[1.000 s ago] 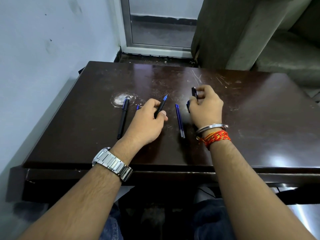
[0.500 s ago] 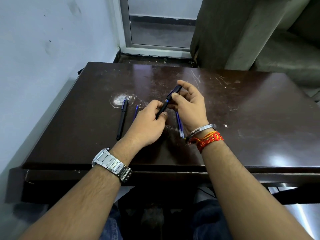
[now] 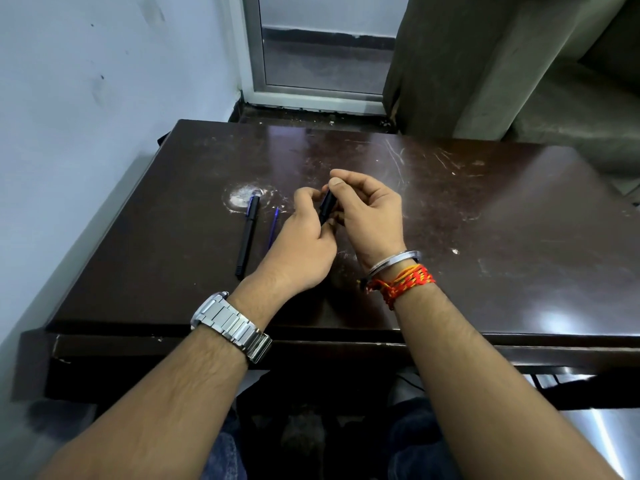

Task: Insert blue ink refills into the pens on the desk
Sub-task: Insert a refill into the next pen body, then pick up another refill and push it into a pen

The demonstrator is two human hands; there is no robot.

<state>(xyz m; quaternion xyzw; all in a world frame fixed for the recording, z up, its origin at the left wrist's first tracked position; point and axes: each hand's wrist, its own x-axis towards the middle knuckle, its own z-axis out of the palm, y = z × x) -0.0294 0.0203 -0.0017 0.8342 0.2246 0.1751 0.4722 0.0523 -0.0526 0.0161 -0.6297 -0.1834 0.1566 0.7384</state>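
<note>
Both hands, left hand (image 3: 304, 233) and right hand (image 3: 367, 213), now pinch one pen (image 3: 326, 206) together; its refill has gone inside, seemingly seated.

Near the middle of the desk (image 3: 485, 244), both hands together — left hand (image 3: 298, 251) and right hand (image 3: 370, 216) touching, a pen (image 3: 327, 206) pinched between them, tilted, raised off the desktop. Left of the left hand, flat on the desk, a refill (image 3: 274, 227); further left, just beside it and roughly parallel, a second pen (image 3: 248, 235), its far end on a scuffed patch (image 3: 239, 199). Left of the desk, a wall (image 3: 86, 116). Behind the far edge, a door frame (image 3: 311, 95) — to its right, a curtain (image 3: 450, 64). On the left wrist, a watch (image 3: 230, 327); on the right wrist, a bangle (image 3: 391, 259) and threads (image 3: 403, 282).
</note>
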